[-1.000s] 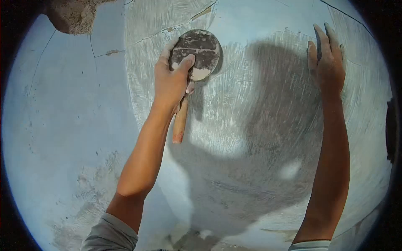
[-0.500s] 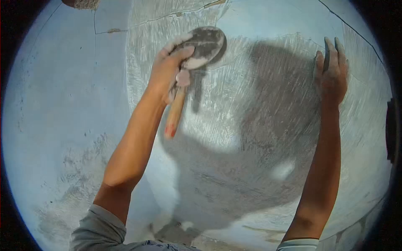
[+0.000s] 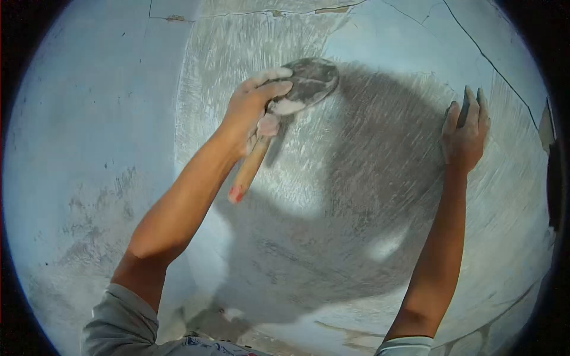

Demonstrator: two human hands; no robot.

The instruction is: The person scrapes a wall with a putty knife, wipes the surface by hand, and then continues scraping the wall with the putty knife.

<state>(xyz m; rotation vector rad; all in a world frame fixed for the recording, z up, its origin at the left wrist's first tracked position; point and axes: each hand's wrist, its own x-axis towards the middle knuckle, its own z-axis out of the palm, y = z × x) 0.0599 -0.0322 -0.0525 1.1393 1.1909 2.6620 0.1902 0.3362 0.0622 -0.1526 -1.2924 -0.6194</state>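
In my left hand [image 3: 255, 104] is a plaster-smeared tool with a dark oval blade [image 3: 309, 86] and a wooden handle [image 3: 252, 163], red at its tip. My fingers and thumb close on the near edge of the blade, while the handle slants down below my palm. Behind the blade lies the roughened grey wall [image 3: 297, 160], covered in short scratch marks. Over at the right, my right hand [image 3: 467, 133] holds nothing; its dusty fingers point upward, spread apart against the wall surface.
Smooth bluish wall [image 3: 107, 101] borders the scratched area on the left. A long dark crack [image 3: 484, 56] runs down the upper right. Shadows of my head and arms fall across the middle. A dark object [image 3: 553, 184] sits at the right edge.
Both hands are lower on the wall than before, the left one carrying the oval-bladed tool down and slightly right. The view has tilted, so the wall's top cracks sit higher.
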